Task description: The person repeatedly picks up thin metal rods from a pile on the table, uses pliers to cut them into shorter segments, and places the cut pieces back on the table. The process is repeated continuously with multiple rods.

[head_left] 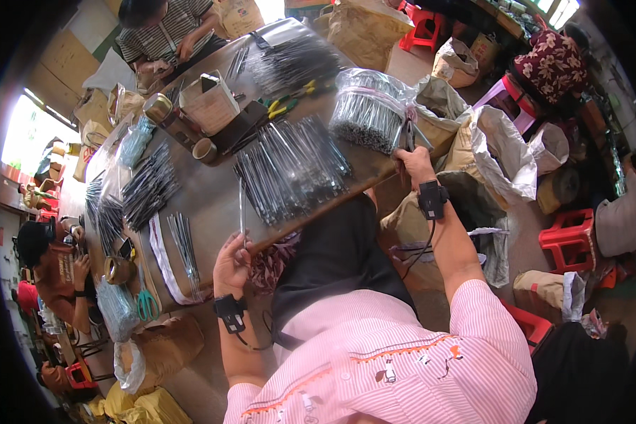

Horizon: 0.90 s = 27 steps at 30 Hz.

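Observation:
My left hand [233,260], at the table's near edge, pinches a thin metal rod [242,212] that points away from me. Beyond it, a wide row of similar grey rods [293,169] lies spread side by side on the table. My right hand [415,164] is closed at the right edge, round a dark narrow tool [408,133] that looks like pliers; its grip is partly hidden by the fingers. Touching or just beside that tool is a thick bundle of rods [366,120], wrapped in clear plastic and tied with a pinkish band.
Yellow-handled pliers [283,108], an open carton [208,104] and a tape roll [204,150] occupy the brown table [205,194]. More rod piles [150,185] and teal scissors [146,304] lie left. Co-workers sit far [166,35] and left [56,272]. Open sacks [498,152] and red stools [569,240] crowd the right.

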Tool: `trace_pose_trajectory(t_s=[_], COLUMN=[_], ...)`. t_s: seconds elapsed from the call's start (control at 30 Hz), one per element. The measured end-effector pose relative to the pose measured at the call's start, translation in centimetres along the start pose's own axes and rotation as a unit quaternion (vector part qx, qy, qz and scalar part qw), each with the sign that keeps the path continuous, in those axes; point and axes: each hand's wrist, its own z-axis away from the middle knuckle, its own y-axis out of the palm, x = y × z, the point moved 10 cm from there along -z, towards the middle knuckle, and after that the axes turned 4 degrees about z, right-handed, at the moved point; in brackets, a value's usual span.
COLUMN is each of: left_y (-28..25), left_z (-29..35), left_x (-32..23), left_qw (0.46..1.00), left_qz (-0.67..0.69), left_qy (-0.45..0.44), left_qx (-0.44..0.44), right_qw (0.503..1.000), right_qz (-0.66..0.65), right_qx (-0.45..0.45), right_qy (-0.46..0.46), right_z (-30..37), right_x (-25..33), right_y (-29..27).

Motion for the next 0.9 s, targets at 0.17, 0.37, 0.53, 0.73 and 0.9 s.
trace_pose_trajectory(t_s=[0.17,0.37,0.53,0.73,0.9], left_y=[0.2,-0.2,-0.9,-3.4,-1.2], left_z=[1.7,2.0,3.3,5.3,4.8], left_x=[0.4,0.8,0.1,0.1,0.6], left_qw=[1.0,0.999,0.995,0.992,0.996], left_qz=[-0.023,-0.019,-0.064,-0.051,-0.061], left_qy=[0.004,0.017,0.039,0.033,0.039], left_qx=[-0.017,-0.042,-0.066,-0.112,-0.05], right_qw=[0.987,0.99,0.97,0.868,0.814], right_qz=[-0.15,-0.135,-0.225,-0.455,-0.52], right_qx=[-0.049,-0.039,-0.092,0.142,0.174], right_qy=[-0.009,-0.004,-0.015,0.138,0.19], right_z=[0.3,0.7,1.7,1.7,-2.7], right_x=[0.4,-1.3,-0.7,-0.6,0.1], right_y=[-1.0,0.1,-2.1,1.3,3.4])
